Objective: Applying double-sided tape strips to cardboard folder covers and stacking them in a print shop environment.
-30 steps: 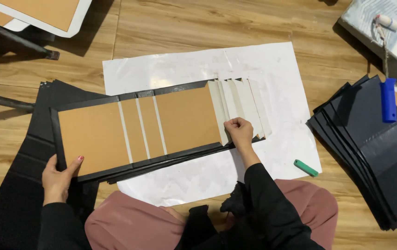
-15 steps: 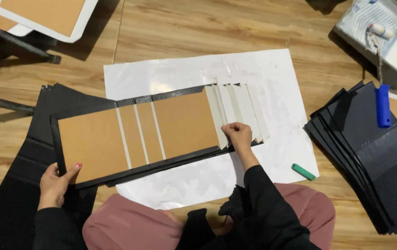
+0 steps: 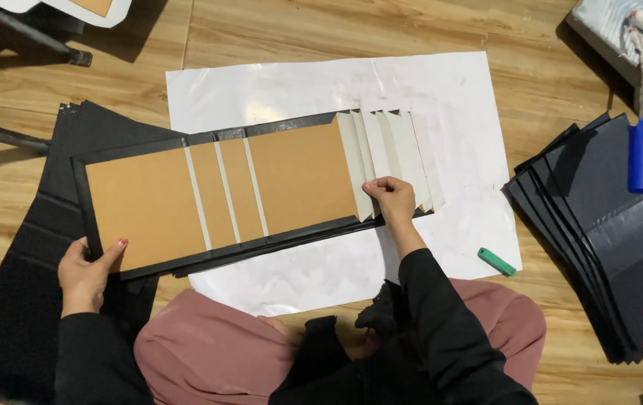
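Cardboard panels: brown boards glued onto a black cover sheet (image 3: 209, 259), lying across our lap edge and the white paper (image 3: 441, 97), which seems meant to shield the wooden floor (image 3: 276, 30).
Left hand (image 3: 85, 274): we grip the cover's near left corner, thumb on top and fingers curled under, apparently to steady it.
Right hand (image 3: 390, 199): fingers bent narrow, pressing the fanned white flaps (image 3: 392, 150) at the cover's right end, likely to hold them flat.
Nearby: green stick (image 3: 497, 262) on the paper; stack of black sheets (image 3: 606, 247) to our right, a blue-handled roller (image 3: 641, 154) resting on it within reach.
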